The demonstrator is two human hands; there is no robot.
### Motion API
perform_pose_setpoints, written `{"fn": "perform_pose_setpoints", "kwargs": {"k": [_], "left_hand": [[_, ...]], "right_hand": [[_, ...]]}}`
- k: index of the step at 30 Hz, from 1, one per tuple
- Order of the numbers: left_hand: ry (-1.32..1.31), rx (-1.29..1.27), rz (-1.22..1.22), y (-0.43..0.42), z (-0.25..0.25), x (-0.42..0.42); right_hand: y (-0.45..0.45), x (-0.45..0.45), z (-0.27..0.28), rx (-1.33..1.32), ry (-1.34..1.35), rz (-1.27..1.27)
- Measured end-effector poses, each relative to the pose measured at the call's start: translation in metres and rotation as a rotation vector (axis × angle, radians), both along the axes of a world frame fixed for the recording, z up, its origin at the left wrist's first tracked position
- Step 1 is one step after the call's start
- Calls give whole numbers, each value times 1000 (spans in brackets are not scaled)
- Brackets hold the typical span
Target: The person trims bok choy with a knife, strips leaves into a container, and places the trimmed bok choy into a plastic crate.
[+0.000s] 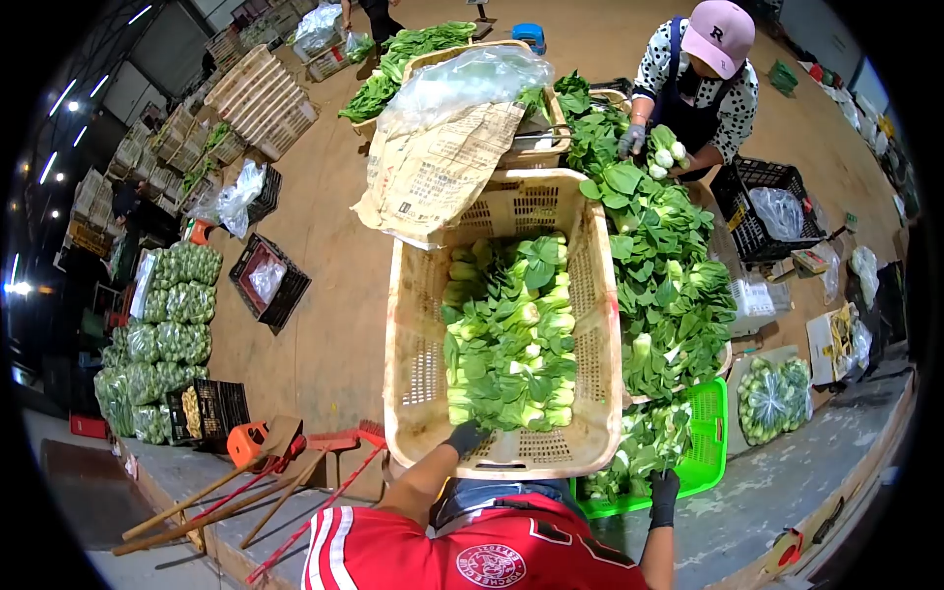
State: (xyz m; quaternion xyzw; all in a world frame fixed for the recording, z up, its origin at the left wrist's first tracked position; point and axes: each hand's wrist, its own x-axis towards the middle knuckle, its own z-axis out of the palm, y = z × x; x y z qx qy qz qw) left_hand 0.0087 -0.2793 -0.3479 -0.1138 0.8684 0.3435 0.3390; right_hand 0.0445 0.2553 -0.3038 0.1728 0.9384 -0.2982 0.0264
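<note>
Greens (511, 339) lie in a beige crate (592, 305), brown hall floor (329, 359) beyond.

Beige crate (417, 339) at left hand (466, 439): rows of greens (516, 339) inside. Green basket (710, 433) at right hand (665, 495): loose greens (639, 442). Brown floor (339, 315), beyond left hand: black crate (291, 297).
</note>
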Motion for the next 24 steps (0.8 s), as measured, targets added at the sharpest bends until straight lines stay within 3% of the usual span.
{"fn": "perform_pose_setpoints", "kwargs": {"k": [2, 4, 5, 8, 9, 10, 11, 12, 13, 14, 16, 18, 20, 24], "left_hand": [[-31, 82, -45, -12, -36, 9], [46, 132, 49, -14, -27, -5], [26, 35, -1, -15, -23, -19], [216, 98, 42, -12, -20, -38], [207, 47, -7, -8, -13, -47], [95, 67, 3, -9, -18, -53], [281, 151, 90, -6, -48, -45], [267, 198, 98, -2, -47, -48], [144, 234, 176, 13, -3, -59], [140, 217, 128, 14, -17, -58], [208, 50, 18, 29, 0, -58], [464, -119, -219, 34, -3, -54], [114, -99, -336, 56, 29, -81], [606, -44, -758, 91, -27, -84]], "right_hand": [[-4, 13, -17, -164, -120, -100], [-2, 31, -48, -182, -161, -109], [-10, 33, -38, -203, -179, -89], [-25, 46, -17, -374, -299, -125], [-32, 52, -10, -376, -190, -40], [-27, 65, -22, -320, -233, -22], [-35, 63, -8, -380, -415, -130], [-36, 72, -11, -436, -484, -210], [-45, 74, 8, -517, -537, -268], [-39, 86, -1, -510, -640, -315], [-43, 97, 11, -599, -684, -384], [-52, 105, 22, -585, -739, -425], [-57, 119, 25, -587, -739, -456], [-80, 129, 56, -636, -672, -490]]}}
